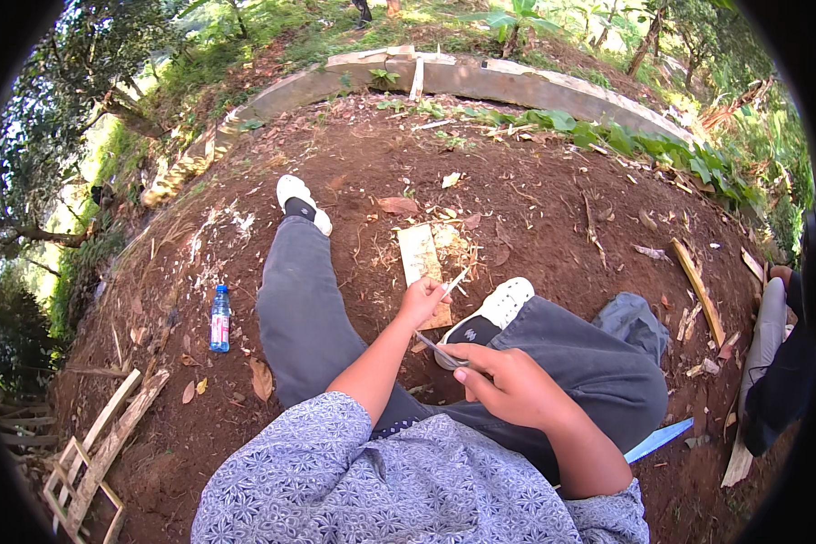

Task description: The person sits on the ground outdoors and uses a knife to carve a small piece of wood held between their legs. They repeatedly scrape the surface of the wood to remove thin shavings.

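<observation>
My left hand [423, 302] is closed around a thin pale wooden stick [458, 279], whose free end points up and to the right. In my right hand [508, 381] is a knife [440, 350], its narrow dark blade angled up and left toward my left wrist. The blade appears apart from the stick. Under and beyond my left hand a flat wooden board [417, 252] lies on the soil between my feet. Pale shavings [453, 247] are scattered beside the board.
A water bottle [219, 319] stands at left, near a wooden frame and planks [109, 453]. Grey cloth [633, 325] and a blue flat strip [660, 439] lie by my right leg. Another person's leg [766, 335] is at far right, near a plank [698, 290]. A low wall [517, 83] curves behind.
</observation>
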Demonstrator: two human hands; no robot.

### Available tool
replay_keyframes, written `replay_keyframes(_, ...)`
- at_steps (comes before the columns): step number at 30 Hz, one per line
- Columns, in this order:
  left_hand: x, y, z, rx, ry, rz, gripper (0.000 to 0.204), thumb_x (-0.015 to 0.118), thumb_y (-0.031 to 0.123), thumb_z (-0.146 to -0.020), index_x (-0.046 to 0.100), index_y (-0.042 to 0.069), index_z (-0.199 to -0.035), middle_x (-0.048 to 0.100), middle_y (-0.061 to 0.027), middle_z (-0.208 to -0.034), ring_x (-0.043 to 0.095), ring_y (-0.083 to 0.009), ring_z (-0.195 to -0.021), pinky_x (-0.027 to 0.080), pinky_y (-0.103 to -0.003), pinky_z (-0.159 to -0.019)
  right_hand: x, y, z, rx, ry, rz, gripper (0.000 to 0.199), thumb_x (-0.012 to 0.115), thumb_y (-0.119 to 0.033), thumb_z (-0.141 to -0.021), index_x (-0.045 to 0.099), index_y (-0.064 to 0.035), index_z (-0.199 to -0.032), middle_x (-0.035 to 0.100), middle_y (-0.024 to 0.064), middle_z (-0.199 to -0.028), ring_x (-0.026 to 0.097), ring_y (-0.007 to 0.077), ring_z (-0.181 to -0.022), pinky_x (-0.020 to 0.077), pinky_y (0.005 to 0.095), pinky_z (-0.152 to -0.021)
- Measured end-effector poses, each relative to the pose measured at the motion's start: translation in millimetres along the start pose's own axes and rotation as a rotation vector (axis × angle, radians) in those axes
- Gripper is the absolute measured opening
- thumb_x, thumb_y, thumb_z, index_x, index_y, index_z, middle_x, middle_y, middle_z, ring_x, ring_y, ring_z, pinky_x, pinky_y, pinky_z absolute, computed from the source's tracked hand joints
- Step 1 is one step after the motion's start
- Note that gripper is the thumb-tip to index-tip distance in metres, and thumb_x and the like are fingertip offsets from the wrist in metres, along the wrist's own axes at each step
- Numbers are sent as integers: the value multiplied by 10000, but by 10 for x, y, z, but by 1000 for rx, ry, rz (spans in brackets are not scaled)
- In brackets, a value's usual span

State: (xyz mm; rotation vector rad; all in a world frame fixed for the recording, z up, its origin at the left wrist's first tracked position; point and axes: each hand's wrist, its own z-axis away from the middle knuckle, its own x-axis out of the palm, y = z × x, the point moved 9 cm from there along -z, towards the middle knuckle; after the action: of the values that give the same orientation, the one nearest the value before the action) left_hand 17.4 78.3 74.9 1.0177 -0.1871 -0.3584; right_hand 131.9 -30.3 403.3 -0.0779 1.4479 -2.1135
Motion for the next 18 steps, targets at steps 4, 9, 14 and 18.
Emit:
replay_keyframes(4,-57,-60,-40,1,23,-25,218,683,253,-989,640,40,-982,756,-58,-865,564,-54,-577,459,-227,-517,8,-9,-3,-2,-1,-2,397,578,-135,-999,597,-107,-1395,647,86,-691,641,184,-643,508,339,-660)
replay_keyframes(9,-70,-88,-59,5,13,-38,210,698,247,-978,649,44,-999,754,-45,-867,583,-56,-622,469,-222,-545,13,-10,-11,45,-28,17,382,563,-207,-1005,604,-128,-1376,687,152,-753,712,309,-738,527,421,-709)
replay_keyframes(14,-40,4,-21,35,65,-77,185,699,229,-975,647,55,-1012,742,-25,-865,578,-52,-623,466,-220,-549,4,16,1,36,-12,-2,381,566,-198,-1002,606,-125,-1374,686,152,-743,716,306,-733,529,419,-705)
replay_keyframes(18,-74,-34,-37,59,81,-69,182,694,229,-978,639,56,-994,739,-21,-866,558,-48,-599,451,-225,-532,16,9,-2,21,-10,-18,387,567,-192,-999,604,-125,-1379,678,138,-725,707,297,-710,524,409,-691)
